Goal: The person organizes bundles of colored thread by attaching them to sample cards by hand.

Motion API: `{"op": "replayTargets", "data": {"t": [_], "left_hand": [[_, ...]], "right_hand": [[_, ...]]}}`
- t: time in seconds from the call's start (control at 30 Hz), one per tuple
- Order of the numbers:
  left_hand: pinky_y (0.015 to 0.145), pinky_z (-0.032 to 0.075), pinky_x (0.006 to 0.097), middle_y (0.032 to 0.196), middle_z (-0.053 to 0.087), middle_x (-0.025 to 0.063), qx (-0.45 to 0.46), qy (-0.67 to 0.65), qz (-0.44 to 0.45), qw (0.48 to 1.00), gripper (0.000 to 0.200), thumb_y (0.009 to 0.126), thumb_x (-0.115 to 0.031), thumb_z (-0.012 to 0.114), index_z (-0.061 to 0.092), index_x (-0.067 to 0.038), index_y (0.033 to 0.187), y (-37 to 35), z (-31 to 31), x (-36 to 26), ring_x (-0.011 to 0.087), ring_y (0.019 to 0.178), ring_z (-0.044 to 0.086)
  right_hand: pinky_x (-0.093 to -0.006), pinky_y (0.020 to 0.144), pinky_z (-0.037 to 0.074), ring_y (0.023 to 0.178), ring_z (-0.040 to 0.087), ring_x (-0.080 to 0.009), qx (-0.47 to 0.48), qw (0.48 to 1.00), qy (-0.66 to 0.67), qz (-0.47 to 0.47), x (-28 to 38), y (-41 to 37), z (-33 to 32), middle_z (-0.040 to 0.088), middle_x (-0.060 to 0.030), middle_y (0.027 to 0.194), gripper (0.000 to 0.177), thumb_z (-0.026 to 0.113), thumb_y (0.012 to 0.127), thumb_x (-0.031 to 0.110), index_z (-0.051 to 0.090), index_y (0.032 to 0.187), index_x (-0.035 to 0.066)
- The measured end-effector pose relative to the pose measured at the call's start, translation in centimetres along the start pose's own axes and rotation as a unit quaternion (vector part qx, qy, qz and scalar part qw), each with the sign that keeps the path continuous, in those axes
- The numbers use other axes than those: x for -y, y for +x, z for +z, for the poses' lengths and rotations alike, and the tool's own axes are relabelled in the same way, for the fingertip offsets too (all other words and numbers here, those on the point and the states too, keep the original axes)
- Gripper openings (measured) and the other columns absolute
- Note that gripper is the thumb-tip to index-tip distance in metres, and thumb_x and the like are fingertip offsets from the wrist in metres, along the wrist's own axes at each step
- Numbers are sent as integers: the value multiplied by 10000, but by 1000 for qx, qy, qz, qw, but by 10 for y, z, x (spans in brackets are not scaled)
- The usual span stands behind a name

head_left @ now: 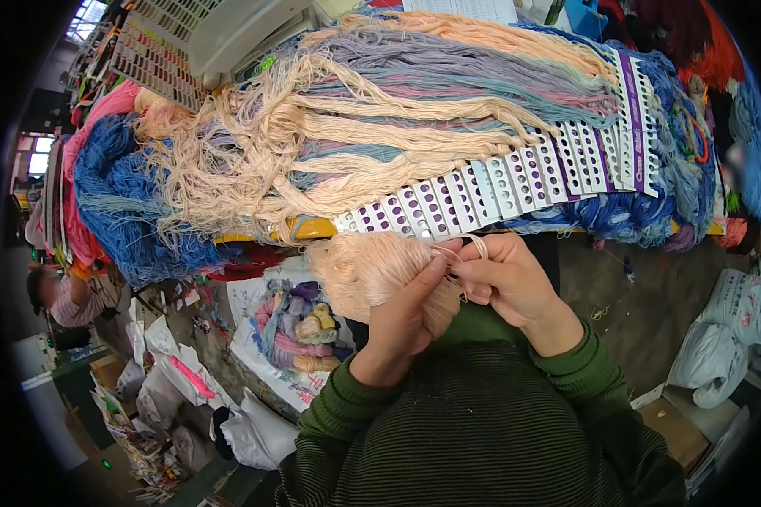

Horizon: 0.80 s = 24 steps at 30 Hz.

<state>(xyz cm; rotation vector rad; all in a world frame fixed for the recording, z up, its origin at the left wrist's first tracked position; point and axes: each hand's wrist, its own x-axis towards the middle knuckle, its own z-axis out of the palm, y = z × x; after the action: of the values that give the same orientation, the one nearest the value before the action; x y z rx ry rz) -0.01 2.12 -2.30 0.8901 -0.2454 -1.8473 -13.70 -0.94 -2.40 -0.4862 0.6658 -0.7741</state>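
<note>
A pale peach skein of thread (pixel 359 275) hangs in front of my body, near the table's front edge. My left hand (pixel 406 313) is closed around its right end, thumb on top. Close beside it, my right hand (pixel 503 279) pinches a few strands of the same thread, with a small loop standing up over the fingers. Just beyond my hands lies a row of white cards with punched holes (pixel 435 205). Cream thread bundles (pixel 380 135) run from the cards to a tangled heap on the left.
Blue yarn (pixel 114 203) is piled at the table's left end, with more at the right. Lavender and peach strands (pixel 448 51) lie along the back. Small colored skeins (pixel 300 325) sit on a white sack below. Plastic bags (pixel 710 363) stand lower right. Another person (pixel 72 300) is at far left.
</note>
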Motion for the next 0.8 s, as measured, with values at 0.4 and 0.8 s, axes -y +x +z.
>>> {"op": "replayTargets", "data": {"t": [0.4, 0.8], "left_hand": [[797, 402, 247, 1002, 522, 99, 18, -33, 9, 999, 277, 839, -116, 441, 472, 49, 1059, 4, -5, 5, 148, 914, 504], [766, 417, 248, 984, 525, 85, 32, -20, 6, 999, 288, 835, -131, 443, 453, 31, 1073, 4, -10, 8, 138, 897, 510]], "right_hand": [[-153, 411, 310, 440, 405, -34, -24, 999, 38, 6, 0, 1, -2, 556, -60, 628, 136, 506, 776, 49, 565, 858, -43], [-148, 419, 317, 438, 405, -35, -7, 999, 37, 26, 2, 0, -5, 554, -56, 637, 137, 503, 790, 72, 557, 845, -41]]}}
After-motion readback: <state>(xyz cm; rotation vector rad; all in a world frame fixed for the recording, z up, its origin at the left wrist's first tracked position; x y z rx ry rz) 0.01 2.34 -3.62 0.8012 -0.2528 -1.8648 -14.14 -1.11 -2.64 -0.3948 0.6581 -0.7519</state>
